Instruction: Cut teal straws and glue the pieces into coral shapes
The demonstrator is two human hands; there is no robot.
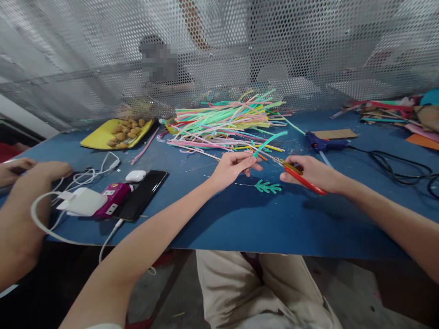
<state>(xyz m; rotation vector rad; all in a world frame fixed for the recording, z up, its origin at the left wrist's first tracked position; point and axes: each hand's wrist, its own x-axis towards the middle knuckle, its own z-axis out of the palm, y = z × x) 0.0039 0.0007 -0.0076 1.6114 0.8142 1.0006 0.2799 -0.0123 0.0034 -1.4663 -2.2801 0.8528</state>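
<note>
My left hand (236, 165) pinches a green pipe cleaner (269, 140), whose free end points up and to the right. In my right hand (305, 170) is a pair of pliers or scissors with red handles (303, 180); its metal jaws reach left, close to the green strip near my left fingertips. Just below the hands, a green leaf-shaped piece (268, 186) with a thin wire stem lies on the blue table (233, 228). Behind the hands is a large pile of coloured pipe cleaners (222, 119).
A blue glue gun (324, 142) and its black cable lie at the right. At left are a phone (144, 195), a purple power strip (113, 198), white cables and a yellow tray (98, 135) of brown items. Another person's hands (44, 171) rest far left. A perforated metal screen stands behind.
</note>
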